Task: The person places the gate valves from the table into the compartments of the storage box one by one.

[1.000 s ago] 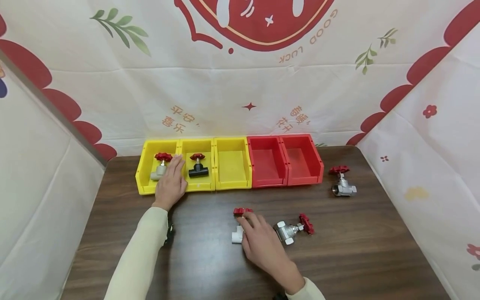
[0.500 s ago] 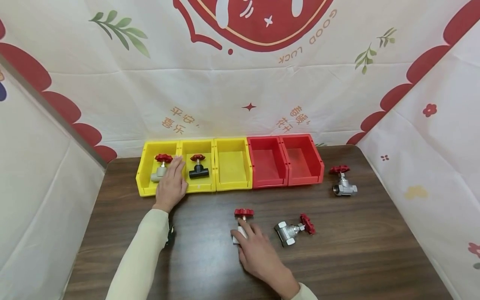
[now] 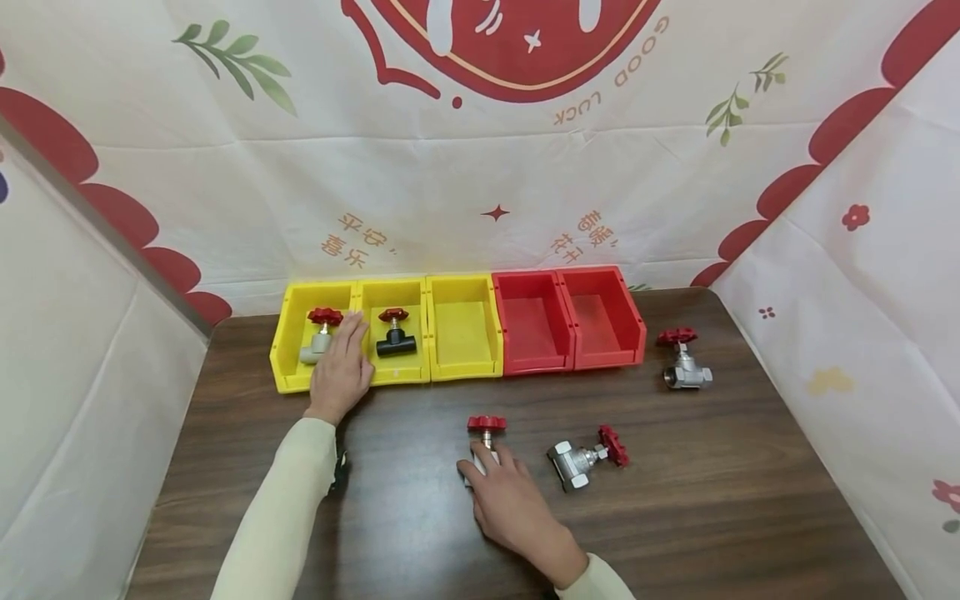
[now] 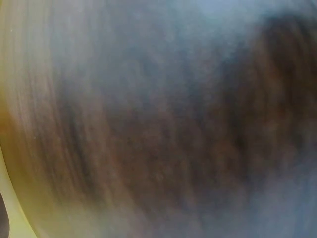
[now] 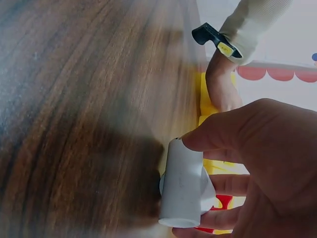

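My right hand (image 3: 517, 504) holds a white plastic valve with a red handwheel (image 3: 486, 423) on the table. In the right wrist view the thumb and fingers span the white tube body (image 5: 181, 186), and the fingers partly cover the handwheel. My left hand (image 3: 341, 367) rests with extended fingers over the divider between the two leftmost yellow bins. Beside it, a grey valve (image 3: 318, 343) lies in the first yellow bin (image 3: 283, 354). A black valve (image 3: 396, 343) occupies the second yellow bin (image 3: 401, 372). The left wrist view is blurred, mostly brown tabletop.
A steel valve (image 3: 574, 465) lies to the right of my right hand. Another steel valve (image 3: 686, 375) is by the table's right side. A third yellow bin (image 3: 465, 368) and two red bins (image 3: 536, 364) continue the row. Printed cloth (image 3: 420, 183) hangs behind.
My right hand has shifted slightly left, from above the white valve to gripping its body. The left hand stays in place on the bins.
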A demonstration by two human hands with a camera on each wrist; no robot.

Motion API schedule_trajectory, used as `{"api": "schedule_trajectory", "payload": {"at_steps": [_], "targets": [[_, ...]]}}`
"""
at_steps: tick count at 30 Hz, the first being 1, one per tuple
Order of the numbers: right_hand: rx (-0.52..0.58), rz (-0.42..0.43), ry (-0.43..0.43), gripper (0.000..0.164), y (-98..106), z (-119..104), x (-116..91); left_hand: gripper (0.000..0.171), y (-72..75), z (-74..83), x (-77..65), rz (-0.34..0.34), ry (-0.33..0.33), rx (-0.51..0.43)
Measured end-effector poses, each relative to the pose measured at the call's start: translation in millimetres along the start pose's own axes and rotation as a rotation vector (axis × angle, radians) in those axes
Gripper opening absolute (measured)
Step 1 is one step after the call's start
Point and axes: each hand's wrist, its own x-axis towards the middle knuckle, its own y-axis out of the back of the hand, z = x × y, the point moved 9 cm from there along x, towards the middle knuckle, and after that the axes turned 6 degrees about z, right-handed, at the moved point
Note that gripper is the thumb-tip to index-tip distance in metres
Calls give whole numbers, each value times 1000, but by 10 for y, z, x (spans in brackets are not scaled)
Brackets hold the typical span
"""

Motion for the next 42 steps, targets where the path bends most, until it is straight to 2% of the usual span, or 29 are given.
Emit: {"api": "schedule_trajectory", "payload": {"at_steps": [5,16,28,36,42], "targets": [[-39,26,20,38,-24,-5,6,56,-15,3,-3,-25,7,4],[-78,74,53,33,-49,-3,32,55,-13,1,2,-17,-1,4],[-58,89,75,38,-129,62,75,53,-37,-32,-9,-29,2,16],[-33,117,91,38,-52,50,88,53,-40,-28,-14,-48,7,20],[1,84,86,38,-28,65,111,53,-30,-25,-11,-44,8,19]]}}
